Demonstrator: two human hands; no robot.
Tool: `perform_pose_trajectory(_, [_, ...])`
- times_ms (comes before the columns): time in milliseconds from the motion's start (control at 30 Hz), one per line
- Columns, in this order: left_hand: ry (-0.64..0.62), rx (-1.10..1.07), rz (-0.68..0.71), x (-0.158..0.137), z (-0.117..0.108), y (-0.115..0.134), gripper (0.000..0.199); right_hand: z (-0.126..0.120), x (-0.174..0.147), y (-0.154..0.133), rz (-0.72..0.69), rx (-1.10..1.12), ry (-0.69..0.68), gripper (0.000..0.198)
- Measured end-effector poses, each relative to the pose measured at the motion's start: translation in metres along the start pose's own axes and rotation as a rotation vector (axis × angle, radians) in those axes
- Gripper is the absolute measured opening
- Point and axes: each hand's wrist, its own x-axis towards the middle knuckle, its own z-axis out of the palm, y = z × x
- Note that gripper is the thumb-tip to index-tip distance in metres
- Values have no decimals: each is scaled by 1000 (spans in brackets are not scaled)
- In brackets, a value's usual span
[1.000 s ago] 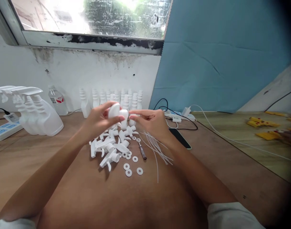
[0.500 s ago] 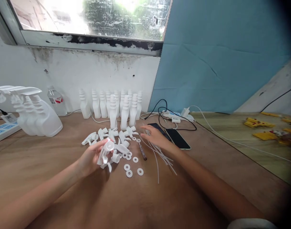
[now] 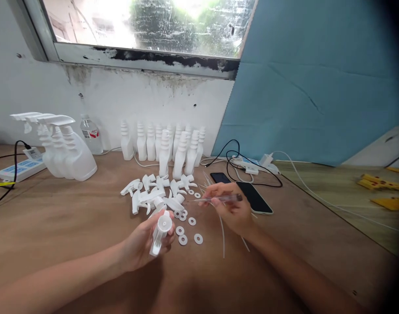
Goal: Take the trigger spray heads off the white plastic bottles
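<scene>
The left forearm is reaching in from the near left, and the left hand is clamping around a white spray head, thumb along its far side and fingers curling round to the right. The round end of the spray head is facing up toward the viewer, while the narrower body is pointing to the near left; it is hanging above the table, just near of the pile of other spray heads.

The right forearm is slanting in from the near right, and the right hand is pinching a screwdriver between thumb and fingers, its shaft pointing left toward the pile. White washers are lying between the two hands.

The right hand is covering the middle of the thin tubes (only their ends are showing clearly) and overlapping part of the near phone. The screwdriver's tip is blending into the white behind it, so whether it is touching anything is hard to tell. Some left fingertips are disappearing behind the spray head. Both forearms are running out of view, and the yellow objects at the right are blurring.
</scene>
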Motion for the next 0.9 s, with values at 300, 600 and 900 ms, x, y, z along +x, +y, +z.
perform_pose_trajectory(300, [65,7,-74,2,1,-10,26,19,-13,-37,112,375,-96,5])
perform_pose_trajectory(600, [114,79,-102,3,4,-15,28,22,-22,-35,-143,34,-241,19])
perform_pose_trajectory(900, [150,42,-90,6,-3,-22,27,34,-24,-33,-680,-296,-441,16])
